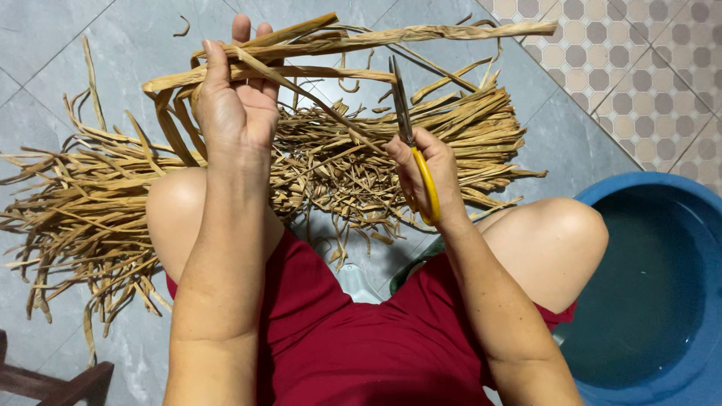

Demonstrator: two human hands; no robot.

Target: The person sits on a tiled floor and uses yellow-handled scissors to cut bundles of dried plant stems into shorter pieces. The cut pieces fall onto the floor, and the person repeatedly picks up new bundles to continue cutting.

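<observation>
Nearest the body, the right hand [425,177] is wrapped round the yellow handles of one pair of steel-bladed scissors [410,143], blades together and pointing up and away. Just left of and above the blade tips, the left hand [237,105] grips a small bunch of long, flat, dry tan leaf strips [361,41], whose long axis runs across to the right. Beyond lies one loose heap of dried strips [113,203] on the grey tiled floor [135,37]; one round blue plastic basin [662,286] sits right.
</observation>
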